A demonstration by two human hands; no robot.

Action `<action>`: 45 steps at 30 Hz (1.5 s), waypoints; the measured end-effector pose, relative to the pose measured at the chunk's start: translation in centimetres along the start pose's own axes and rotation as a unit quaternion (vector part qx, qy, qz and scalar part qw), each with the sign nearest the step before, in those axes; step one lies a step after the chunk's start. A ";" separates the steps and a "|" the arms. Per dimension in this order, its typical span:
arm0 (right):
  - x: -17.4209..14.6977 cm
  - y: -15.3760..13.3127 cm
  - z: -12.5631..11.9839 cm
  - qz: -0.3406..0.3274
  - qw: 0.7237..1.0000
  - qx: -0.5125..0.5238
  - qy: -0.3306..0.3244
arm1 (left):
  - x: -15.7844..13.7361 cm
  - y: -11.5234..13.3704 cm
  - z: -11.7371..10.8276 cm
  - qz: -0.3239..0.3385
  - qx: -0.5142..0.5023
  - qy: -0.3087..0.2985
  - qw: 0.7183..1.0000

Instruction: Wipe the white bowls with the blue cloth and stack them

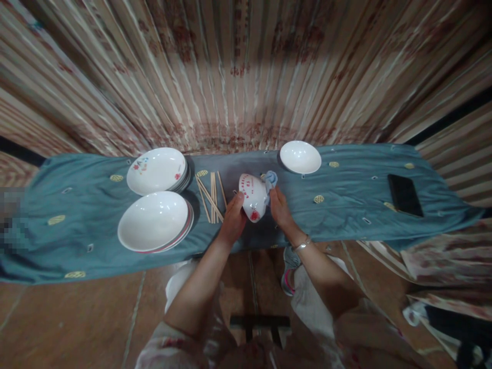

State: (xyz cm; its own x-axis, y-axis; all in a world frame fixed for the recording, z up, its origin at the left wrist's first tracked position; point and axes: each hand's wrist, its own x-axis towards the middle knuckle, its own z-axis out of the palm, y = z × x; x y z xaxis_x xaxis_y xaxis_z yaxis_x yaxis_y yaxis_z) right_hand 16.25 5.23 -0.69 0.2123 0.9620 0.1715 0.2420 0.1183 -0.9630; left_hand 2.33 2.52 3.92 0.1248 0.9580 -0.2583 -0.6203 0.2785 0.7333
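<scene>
A white bowl with red lettering and a red flower is tilted on its side in front of me, over the near middle of the table. My left hand grips it by its left edge, fingers closed. On the other side, my right hand is closed round a bunched light-blue cloth, which presses against the bowl's right side. Several wooden chopsticks lie loosely, some crossed, just left of my left hand. Beyond my right hand, a white bowl stands upright near the table's back edge.
At the left stand a stack of flower-patterned plates and, nearer me, a stack of white bowls. A black phone-like slab lies at the right on the teal tablecloth. A pleated curtain hangs close behind the table.
</scene>
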 end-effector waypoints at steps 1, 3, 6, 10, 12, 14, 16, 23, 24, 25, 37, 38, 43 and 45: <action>-0.1 0.0 0.1 0.004 1.000 0.000 0.000 | 0.0 0.0 0.0 0.001 -0.003 0.002 1.000; -0.2 0.0 0.2 0.014 1.000 0.005 0.001 | 0.1 0.1 -0.1 -0.001 -0.010 0.003 1.000; -0.5 0.0 0.4 0.030 0.999 0.015 0.007 | 0.3 0.1 -0.3 -0.001 -0.023 0.000 1.000; -1.0 0.1 0.6 0.033 0.999 0.015 0.003 | 0.4 0.3 -0.2 0.001 -0.035 0.005 0.999; -1.2 0.3 0.7 0.019 1.000 0.007 0.001 | 0.5 0.4 -0.1 -0.002 -0.038 0.016 0.999; -1.5 0.6 0.9 0.008 1.000 -0.010 0.004 | 0.6 0.5 -0.1 -0.002 -0.041 0.022 0.999; -1.7 0.7 1.1 0.007 1.000 -0.024 0.011 | 0.7 0.6 -0.1 0.002 -0.047 0.025 0.999; -2.8 0.2 1.5 0.006 1.000 -0.004 -0.004 | 1.2 1.0 -0.5 0.006 -0.067 0.044 0.997; -3.0 0.1 1.6 0.008 1.000 0.000 -0.002 | 1.3 1.0 -0.6 0.004 -0.071 0.050 0.996; -3.2 0.1 1.6 0.009 1.000 0.002 0.002 | 1.4 1.1 -0.7 0.003 -0.076 0.055 0.996; -4.6 -0.2 1.9 -0.053 0.997 -0.049 -0.014 | 1.6 1.2 -0.6 0.003 -0.094 0.067 0.993; -4.8 -0.3 1.9 -0.059 0.996 -0.060 -0.016 | 1.7 1.2 -0.7 0.003 -0.093 0.068 0.993; -5.6 -0.3 1.7 -0.074 0.992 -0.102 -0.028 | 1.7 1.3 -0.7 0.002 -0.088 0.078 0.993; -6.0 -0.3 1.5 -0.090 0.988 -0.115 -0.040 | 1.6 1.4 -0.6 0.001 -0.089 0.077 0.993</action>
State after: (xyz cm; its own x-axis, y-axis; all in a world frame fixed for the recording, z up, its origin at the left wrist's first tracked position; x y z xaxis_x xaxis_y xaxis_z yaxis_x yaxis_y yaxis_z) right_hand 13.47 -0.16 -1.72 0.0726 0.9481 0.3096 0.4794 0.2390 -0.8444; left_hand 1.21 4.44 4.18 0.0127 0.9328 -0.3601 -0.7489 0.2475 0.6147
